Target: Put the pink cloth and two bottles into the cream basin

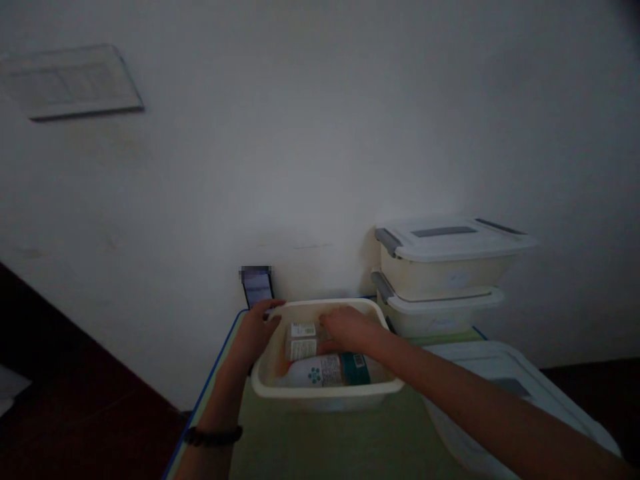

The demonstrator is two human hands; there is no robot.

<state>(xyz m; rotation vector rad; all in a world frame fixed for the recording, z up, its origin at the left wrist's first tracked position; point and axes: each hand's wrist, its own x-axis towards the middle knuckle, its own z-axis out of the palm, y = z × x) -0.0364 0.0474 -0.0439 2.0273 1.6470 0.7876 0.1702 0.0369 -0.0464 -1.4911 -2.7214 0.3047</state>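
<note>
A cream plastic bin [320, 391] stands uncovered on the table. My left hand [261, 327] is at its far left corner, fingers and thumb apart, touching or just over the rim. Reaching into the bin from the right, my right hand [350, 328] has its fingers and thumb closed about the right end of a clear plastic box with white labels [303, 341]. Part of that box is hidden by the hand. In front of it lies a white and green bottle [325, 371] on its side, with an orange part at its left end.
A phone [259, 287] leans by the wall behind the bin. To the right are two stacked lidded storage boxes [440, 277]. A loose white lid [505, 373] lies at the right of the green table [325, 440], partly under my right forearm.
</note>
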